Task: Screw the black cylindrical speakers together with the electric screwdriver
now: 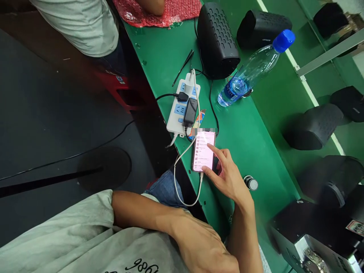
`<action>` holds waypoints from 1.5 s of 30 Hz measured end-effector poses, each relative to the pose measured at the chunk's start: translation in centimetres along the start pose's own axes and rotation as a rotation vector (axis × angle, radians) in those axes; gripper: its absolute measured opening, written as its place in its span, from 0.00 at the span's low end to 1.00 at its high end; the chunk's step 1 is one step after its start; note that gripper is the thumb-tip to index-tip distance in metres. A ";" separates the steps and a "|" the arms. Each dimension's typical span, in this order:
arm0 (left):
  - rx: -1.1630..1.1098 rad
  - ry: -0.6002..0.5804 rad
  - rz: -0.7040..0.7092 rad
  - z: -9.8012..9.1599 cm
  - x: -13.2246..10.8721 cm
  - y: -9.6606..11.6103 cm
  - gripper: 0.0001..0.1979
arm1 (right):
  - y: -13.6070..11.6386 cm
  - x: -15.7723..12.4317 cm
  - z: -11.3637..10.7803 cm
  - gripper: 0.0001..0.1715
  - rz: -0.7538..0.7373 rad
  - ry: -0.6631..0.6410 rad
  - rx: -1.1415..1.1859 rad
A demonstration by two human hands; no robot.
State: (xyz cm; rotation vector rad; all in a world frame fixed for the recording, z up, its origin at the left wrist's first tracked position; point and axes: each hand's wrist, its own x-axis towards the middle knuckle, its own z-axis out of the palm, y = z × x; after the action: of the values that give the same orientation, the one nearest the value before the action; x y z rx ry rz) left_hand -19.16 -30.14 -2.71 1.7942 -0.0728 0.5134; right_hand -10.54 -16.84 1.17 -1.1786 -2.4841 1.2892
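our right hand (227, 178) is spread over the smartphone (204, 151), which lies flat on the green bench top (264, 129), close to its edge. the index fingertip (209, 146) touches the pink screen, the other fingers are apart and curled behind the phone, and the thumb sits at the phone's lower edge. our left hand (200, 246) lies across the right forearm; its fingers are out of sight, so we cannot tell how they stand. a white charging cable (182, 189) loops down from the phone's foot and back up to a white power strip (182, 110) just beyond the phone, where a black charger (190, 112) lies plugged in. black tweezers (182, 67), a water bottle (244, 72) with a blue cap and a black speaker housing (217, 41) stand further along the bench. a co-worker's torso (82, 26) is at the upper left.
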 end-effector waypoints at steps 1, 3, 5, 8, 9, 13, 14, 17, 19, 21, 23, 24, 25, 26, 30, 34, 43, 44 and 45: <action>0.002 -0.001 0.006 0.1 0.1 -0.1 0.14 | 0.0 0.0 0.0 0.37 0.001 -0.002 0.000; 0.002 -0.003 0.003 0.2 0.2 -0.1 0.15 | 0.0 0.0 0.0 0.37 0.003 -0.006 -0.002; 0.006 0.004 -0.008 0.2 0.2 0.1 0.13 | 0.0 0.0 -0.1 0.38 0.000 -0.010 -0.005; 0.029 0.030 -0.033 0.1 0.1 0.6 0.11 | 0.0 -0.1 -0.3 0.38 -0.002 -0.031 -0.005; 0.038 0.035 -0.037 0.1 0.0 0.7 0.10 | -0.1 -0.2 -0.5 0.38 -0.002 -0.042 0.001; 0.055 0.046 -0.020 0.8 0.1 0.3 0.12 | 0.0 -0.6 -0.9 0.36 -0.012 -0.087 0.045; 0.056 0.048 -0.020 1.0 0.2 0.2 0.12 | 0.0 -0.7 -1.0 0.36 -0.014 -0.091 0.051; 0.066 0.045 -0.039 1.5 0.3 -0.1 0.14 | 0.1 -0.8 -1.0 0.35 -0.010 -0.085 0.048; 0.073 0.035 -0.043 1.5 0.3 0.0 0.14 | 0.1 -0.8 -0.9 0.35 -0.014 -0.081 0.057; 0.072 0.022 -0.047 1.4 0.3 0.3 0.13 | 0.2 -0.7 -0.8 0.37 -0.030 -0.068 0.090; 0.073 0.013 -0.053 1.3 0.2 0.6 0.13 | 0.5 -0.7 -0.7 0.40 -0.044 -0.034 0.125; 0.076 0.011 -0.058 1.2 0.2 0.8 0.13 | 0.6 -0.6 -0.6 0.41 -0.046 -0.014 0.136; 0.083 0.010 -0.061 1.2 0.2 0.9 0.13 | 0.8 -0.5 -0.5 0.43 -0.046 0.006 0.140; 0.093 0.005 -0.063 1.3 0.3 1.0 0.13 | 0.9 -0.4 -0.4 0.44 -0.045 0.022 0.141; 0.127 -0.042 -0.067 1.5 0.6 1.3 0.16 | 1.1 -0.1 0.0 0.47 -0.048 0.051 0.111; 0.119 -0.065 -0.094 1.6 0.8 1.5 0.17 | 0.7 0.0 0.2 0.49 -0.037 0.066 0.055; 0.111 -0.069 -0.151 1.3 0.9 2.0 0.16 | 0.0 0.3 1.1 0.48 -0.024 0.127 -0.081; 0.095 -0.067 -0.164 1.3 0.9 2.0 0.15 | 0.0 0.3 1.1 0.48 -0.025 0.131 -0.085; 0.078 -0.061 -0.172 1.3 1.0 2.0 0.14 | 0.0 0.3 1.0 0.48 -0.025 0.129 -0.082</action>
State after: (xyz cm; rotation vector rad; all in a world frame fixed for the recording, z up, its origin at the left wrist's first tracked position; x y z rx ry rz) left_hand -18.52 -31.68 -0.80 1.8733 0.0595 0.3424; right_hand -11.16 -17.31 0.40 -1.2025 -2.4716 1.0786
